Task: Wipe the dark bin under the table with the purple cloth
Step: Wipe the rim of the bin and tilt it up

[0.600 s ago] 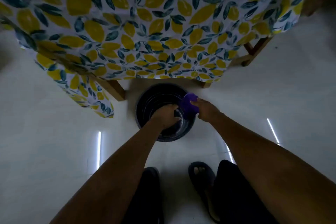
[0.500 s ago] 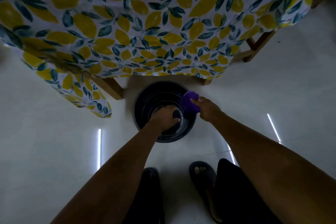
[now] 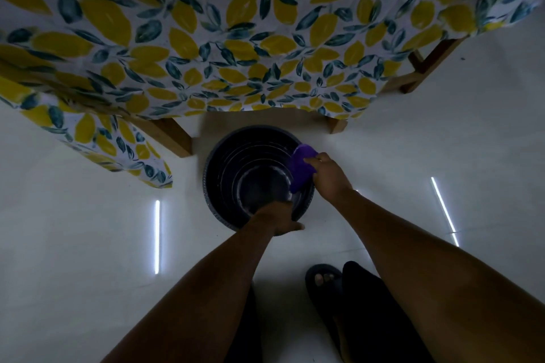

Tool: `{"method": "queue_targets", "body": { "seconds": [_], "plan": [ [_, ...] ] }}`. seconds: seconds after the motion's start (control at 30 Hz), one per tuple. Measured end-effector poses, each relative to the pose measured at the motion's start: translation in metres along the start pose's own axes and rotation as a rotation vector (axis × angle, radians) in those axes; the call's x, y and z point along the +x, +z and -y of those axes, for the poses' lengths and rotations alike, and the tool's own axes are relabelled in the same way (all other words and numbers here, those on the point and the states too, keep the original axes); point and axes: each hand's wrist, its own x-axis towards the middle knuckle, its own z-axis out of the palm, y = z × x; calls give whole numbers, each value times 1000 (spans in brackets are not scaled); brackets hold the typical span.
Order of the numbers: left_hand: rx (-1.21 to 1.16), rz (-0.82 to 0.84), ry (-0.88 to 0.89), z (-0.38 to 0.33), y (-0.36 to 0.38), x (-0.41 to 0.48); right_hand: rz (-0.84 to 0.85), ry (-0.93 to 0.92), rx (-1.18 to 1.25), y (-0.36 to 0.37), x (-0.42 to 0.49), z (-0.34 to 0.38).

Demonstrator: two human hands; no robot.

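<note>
1. lemon-print tablecloth: fills the top and hangs over the table. One corner droops low at far left.
2. light streak: thin white reflection on the pale floor, left side.
3. left table leg: wood, sticks out under the cloth hem, just left of the bin.
4. dark bin: round, upright, open top, with ribbed rings down the inside wall. It stands on the floor just in front of the tablecloth hem, between the two near legs, centre of view.
5. left hand: on the bin's near rim. Fingers are curled over the edge into the bin, thumb outside the rim, gripping it.
6. purple cloth: bunched up and lying over the bin's right rim, hanging down the inner wall and touching it.
7. right hand: just outside the right rim, fingers closed in a pinch on the purple cloth, holding it against the rim.
8. foot in dark slipper: bottom centre, toes showing, beside a black trouser leg.
9. right table leg: short wooden stub under the hem, just right of the bin's far side.
10. far wooden frame: upper right, under the cloth edge, well apart from the bin.
11. second light streak: slanted, on the floor at right.
</note>
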Motion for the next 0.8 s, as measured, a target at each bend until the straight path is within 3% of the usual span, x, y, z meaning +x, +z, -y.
{"method": "queue_targets", "body": {
  "seconds": [0.3,0.43,0.63,0.8],
  "plan": [
    [159,-16,-96,1,8,-6,8,33,14,-9,-3,8],
    [202,-158,-54,0,-18,-9,-63,118,135,-19,2,19],
    [3,-523,-42,23,-71,-23,-198,145,351,-55,4,50],
    [-339,-561,-35,40,-80,-32,-223,108,371,-78,-2,73]
  ]
}}
